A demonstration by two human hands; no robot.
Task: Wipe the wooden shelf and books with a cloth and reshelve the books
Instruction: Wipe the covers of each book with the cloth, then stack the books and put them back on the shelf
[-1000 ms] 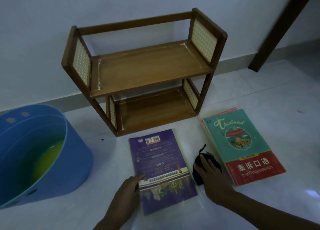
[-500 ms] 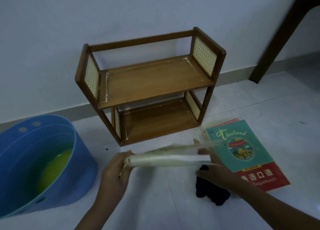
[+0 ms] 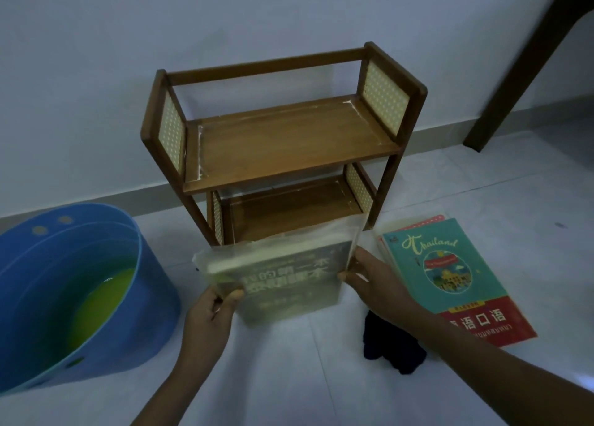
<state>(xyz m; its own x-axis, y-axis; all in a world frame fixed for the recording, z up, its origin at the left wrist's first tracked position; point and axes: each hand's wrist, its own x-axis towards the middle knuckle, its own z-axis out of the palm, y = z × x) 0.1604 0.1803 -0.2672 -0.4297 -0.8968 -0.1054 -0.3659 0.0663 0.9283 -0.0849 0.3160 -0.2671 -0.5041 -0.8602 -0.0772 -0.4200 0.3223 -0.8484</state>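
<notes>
As we knelt before the wooden shelf, both hands gripped one plastic-wrapped book, holding it off the floor just in front of the lower tier. Our left hand pinched the book's left end, thumb on the cover; our right hand clasped the right end, fingers behind it. The book's long axis ran left to right, roughly parallel to the shelf's front edge, its cover tilted toward us and its top edge nearest the lower opening. We judged the coming move a short push forward, turning the book to fit, with both hands equally near. Both tiers looked bare, so room was ample; the side posts seemed the only edges likely to catch the loose plastic wrap. The dark cloth lay on the floor below our right forearm, touching the teal Thailand book, which lay flat to the right. A blue tub with yellow-green liquid stood well to the left.
</notes>
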